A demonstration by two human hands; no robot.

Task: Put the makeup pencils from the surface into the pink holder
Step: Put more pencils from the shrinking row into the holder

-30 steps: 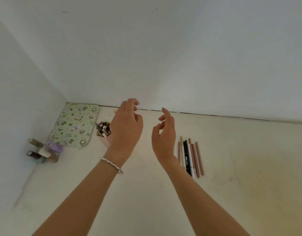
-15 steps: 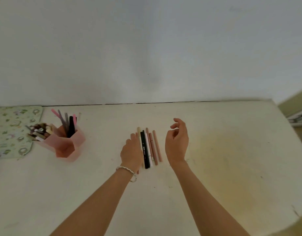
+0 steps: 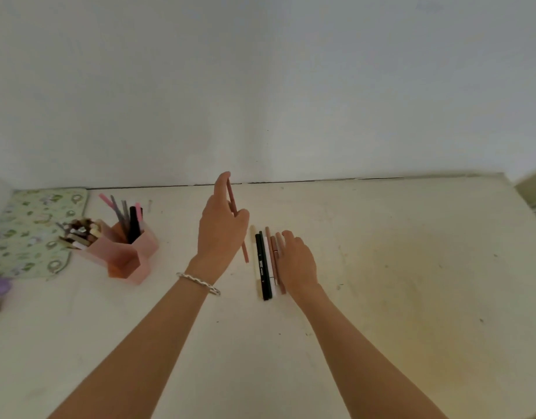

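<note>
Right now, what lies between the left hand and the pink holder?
Only bare tabletop: in the head view, nothing sits between the left hand, gripping a brown pencil, and the pink holder.

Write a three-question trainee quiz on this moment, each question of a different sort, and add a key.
1. True or false: the left hand holds a brown-pink pencil clear of the surface.
2. The pink holder stands: A) to the left of the left hand; B) between the two hands; C) at the surface's right edge.
3. Fill in: the darkest pencil in the row of pencils beside the right hand is ____.
Key: 1 true; 2 A; 3 black.
</note>
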